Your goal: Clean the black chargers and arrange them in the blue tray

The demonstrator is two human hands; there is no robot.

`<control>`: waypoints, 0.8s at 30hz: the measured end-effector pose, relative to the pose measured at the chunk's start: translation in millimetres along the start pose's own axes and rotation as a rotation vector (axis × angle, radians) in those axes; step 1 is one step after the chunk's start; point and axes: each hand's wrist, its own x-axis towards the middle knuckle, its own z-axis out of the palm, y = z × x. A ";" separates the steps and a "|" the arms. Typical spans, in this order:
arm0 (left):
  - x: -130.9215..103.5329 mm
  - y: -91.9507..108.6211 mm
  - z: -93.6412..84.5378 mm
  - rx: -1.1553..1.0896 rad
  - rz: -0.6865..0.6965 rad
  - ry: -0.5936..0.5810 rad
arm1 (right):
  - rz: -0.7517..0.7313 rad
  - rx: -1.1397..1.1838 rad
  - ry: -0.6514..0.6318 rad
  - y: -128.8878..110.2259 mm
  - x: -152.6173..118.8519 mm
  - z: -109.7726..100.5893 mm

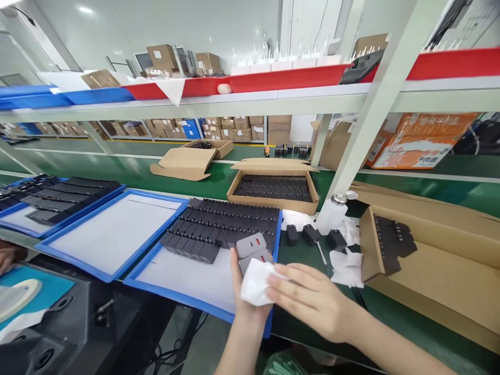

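My left hand [250, 310] is wrapped round a few grey plug chargers [250, 245], whose end faces show small red ports. My right hand [312, 297] presses a folded white wipe [258, 281] against the nearest of them, its fingers closed on it. The wipe hides part of the chargers and the left palm. Just beyond my hands, rows of dark chargers [230, 221] with metal pins stand in a blue-rimmed tray [179, 294]. Right of the tray are a few loose black chargers [310, 234], a white pump bottle [332, 213] and crumpled white wipes [347, 266].
An open carton [449, 281] at right holds several chargers; another carton [273, 205] behind is filled with them. Further left lies a blue-rimmed tray [113, 229] with a white base. A shelf post [375, 99] rises at right. Another person's hand [10, 258] shows at far left.
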 end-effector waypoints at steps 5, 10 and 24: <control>-6.5 4.3 9.5 -0.171 0.068 -0.002 | 0.195 -0.189 0.001 40.0 -63.5 -3.0; -4.0 4.9 22.2 -0.284 0.244 0.030 | 0.515 -0.169 0.263 38.4 -93.9 -4.6; 5.7 -14.6 28.0 -0.238 0.403 -0.152 | 0.034 -0.241 0.297 12.5 -7.5 19.5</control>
